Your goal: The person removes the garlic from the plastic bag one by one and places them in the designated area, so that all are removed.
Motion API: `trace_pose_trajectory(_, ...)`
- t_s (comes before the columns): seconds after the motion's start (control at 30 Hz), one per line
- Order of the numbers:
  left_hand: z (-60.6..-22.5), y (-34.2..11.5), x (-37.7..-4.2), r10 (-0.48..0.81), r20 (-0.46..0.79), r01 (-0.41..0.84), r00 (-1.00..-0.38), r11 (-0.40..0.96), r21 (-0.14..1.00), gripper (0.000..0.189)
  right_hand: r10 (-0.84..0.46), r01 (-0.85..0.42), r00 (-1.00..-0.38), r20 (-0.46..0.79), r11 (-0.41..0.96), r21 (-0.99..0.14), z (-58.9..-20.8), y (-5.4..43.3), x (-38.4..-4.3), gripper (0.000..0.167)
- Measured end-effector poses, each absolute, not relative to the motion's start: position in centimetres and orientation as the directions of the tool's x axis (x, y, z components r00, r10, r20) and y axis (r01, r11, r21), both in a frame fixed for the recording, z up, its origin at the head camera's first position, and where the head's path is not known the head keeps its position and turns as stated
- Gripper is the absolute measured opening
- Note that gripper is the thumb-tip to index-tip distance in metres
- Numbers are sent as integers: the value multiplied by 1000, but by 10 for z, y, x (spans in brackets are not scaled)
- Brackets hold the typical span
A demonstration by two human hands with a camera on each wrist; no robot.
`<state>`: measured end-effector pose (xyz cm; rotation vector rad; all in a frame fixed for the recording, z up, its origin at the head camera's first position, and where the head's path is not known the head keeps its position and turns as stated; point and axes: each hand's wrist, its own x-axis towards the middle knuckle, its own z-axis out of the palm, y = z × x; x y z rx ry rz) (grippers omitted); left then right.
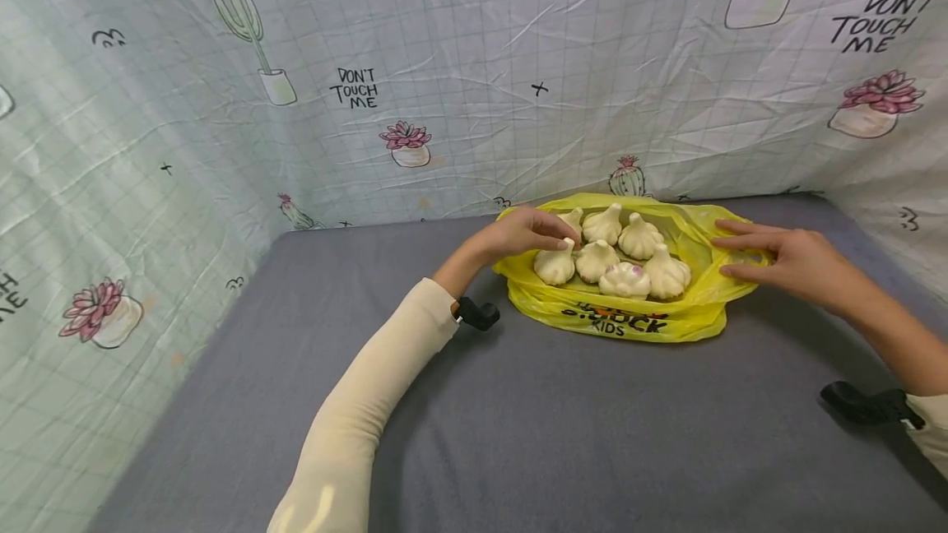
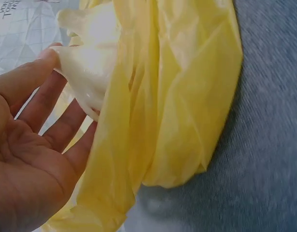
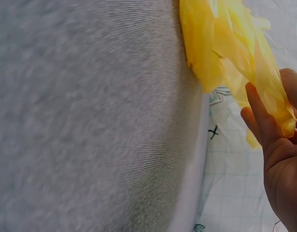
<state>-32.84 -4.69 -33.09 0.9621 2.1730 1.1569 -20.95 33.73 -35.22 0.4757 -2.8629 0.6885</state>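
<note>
Several white garlic bulbs (image 1: 596,260) sit in an open yellow plastic bag (image 1: 544,303) with black lettering on its front. At the bag's left side, my left hand (image 1: 522,233) pinches the stem of one garlic bulb (image 2: 88,72), thumb on its tip and fingers behind. That bulb (image 1: 554,266) is the leftmost in front. My right hand (image 1: 796,264) holds the bag's right edge, whose gathered yellow plastic (image 3: 269,92) passes between thumb and fingers. The bag's mouth is spread wide, facing up.
A grey cloth (image 1: 592,434) covers the tabletop under the bag. Close behind the bag hangs a white curtain (image 1: 474,48) printed with potted plants, which continues along the left and right sides. Each wrist wears a black camera mount (image 1: 480,313).
</note>
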Motion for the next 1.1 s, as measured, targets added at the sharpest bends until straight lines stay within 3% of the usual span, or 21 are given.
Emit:
trace_pose_trajectory(0.27,-336,-44,-327,783,-77,341,-618,355,871,26,-294,-378,-920,259,837,-395,-352,338,-211,37)
trace_pose_trajectory(0.53,-339,-44,-327,764,-78,321,-641,358,877,25,-412,-507,-847,336,816,-277,-360,339,-215,36)
trace_pose_trajectory(0.87,-342,-44,-326,764,-61,286,-642,313,906,21,-433,-545,-813,389,801,-248,-367,340,-212,35)
trace_pose_trajectory(1.1,-335,-44,-323,737,16,336,-675,288,897,23,-452,-563,-796,404,797,-218,-363,339,-213,36)
